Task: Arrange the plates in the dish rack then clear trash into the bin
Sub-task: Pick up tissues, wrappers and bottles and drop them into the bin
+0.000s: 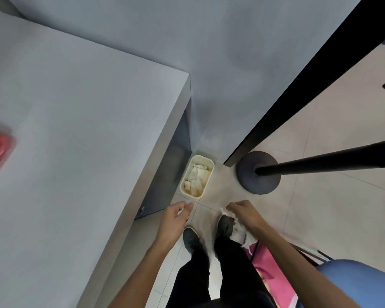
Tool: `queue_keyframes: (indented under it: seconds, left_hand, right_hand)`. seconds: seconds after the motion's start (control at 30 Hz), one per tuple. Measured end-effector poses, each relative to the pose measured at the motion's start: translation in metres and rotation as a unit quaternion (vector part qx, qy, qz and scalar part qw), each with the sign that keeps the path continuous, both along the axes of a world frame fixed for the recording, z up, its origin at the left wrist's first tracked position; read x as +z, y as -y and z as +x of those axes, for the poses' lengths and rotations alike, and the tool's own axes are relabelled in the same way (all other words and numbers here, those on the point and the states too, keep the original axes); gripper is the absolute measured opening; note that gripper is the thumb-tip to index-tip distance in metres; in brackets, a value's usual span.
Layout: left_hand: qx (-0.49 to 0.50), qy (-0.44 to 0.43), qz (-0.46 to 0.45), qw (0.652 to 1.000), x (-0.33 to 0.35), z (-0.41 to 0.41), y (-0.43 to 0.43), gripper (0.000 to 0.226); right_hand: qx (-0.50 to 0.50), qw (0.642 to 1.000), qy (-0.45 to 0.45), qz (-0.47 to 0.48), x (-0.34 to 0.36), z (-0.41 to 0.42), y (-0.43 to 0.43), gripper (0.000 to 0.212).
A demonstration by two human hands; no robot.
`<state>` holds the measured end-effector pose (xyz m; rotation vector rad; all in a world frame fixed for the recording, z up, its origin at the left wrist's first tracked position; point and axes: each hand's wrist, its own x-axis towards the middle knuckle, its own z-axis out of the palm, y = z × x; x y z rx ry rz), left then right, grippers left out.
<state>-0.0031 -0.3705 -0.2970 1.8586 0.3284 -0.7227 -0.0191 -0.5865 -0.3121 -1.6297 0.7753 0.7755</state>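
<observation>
The cream rectangular plastic bin (pixel 201 159), long axis pointing away from the person, sits on the floor just ahead of the left hand (pixel 177 216), fingers seemingly pinching a small white scrap (pixel 180 211); the right hand (pixel 242 213), slightly farther, clamps crumpled white tissue paper (pixel 239 233).

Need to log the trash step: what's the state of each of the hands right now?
Left hand: pinching a small white scrap.
Right hand: gripping crumpled white tissue.

An office-like room with grey table (pixel 76 130), tiled floor (pixel 325 207) and stanchion (pixel 258 172).
</observation>
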Motion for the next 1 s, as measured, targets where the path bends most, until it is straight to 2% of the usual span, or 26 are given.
queue_keyframes:
  seconds: [0.1,0.17,0.37,0.6,0.73,0.9,1.0]
  left_hand:
    - [0.013,-0.027,0.021,0.999,-0.045,0.003,0.0,0.026]
    - [0.032,-0.042,0.032,0.998,-0.078,0.006,0.0,0.013]
    - [0.084,-0.069,0.06,0.992,-0.19,0.022,0.012,0.01]
    - [0.062,-0.05,0.076,0.994,-0.306,0.055,0.035,0.007]
    - [0.069,-0.039,0.089,0.993,-0.37,0.075,0.038,0.01]
    - [0.03,-0.015,0.105,0.994,-0.448,0.097,0.037,0.015]
    - [-0.007,0.001,0.134,0.991,-0.482,0.111,0.041,0.016]
  right_hand:
    - [-0.044,0.999,-0.016,-0.002,-0.043,0.002,-0.002,0.038]
    - [-0.058,0.998,-0.033,0.008,-0.073,0.008,-0.005,0.037]
    - [-0.052,0.998,-0.027,0.015,-0.179,0.032,-0.018,0.042]
    - [-0.014,1.0,-0.005,-0.004,-0.299,0.062,-0.02,0.013]
    - [-0.016,1.0,0.0,-0.02,-0.362,0.078,-0.02,0.012]
    - [-0.024,0.998,0.028,-0.041,-0.419,0.094,-0.02,0.019]
    - [-0.049,0.995,0.083,-0.021,-0.433,0.105,-0.024,0.041]
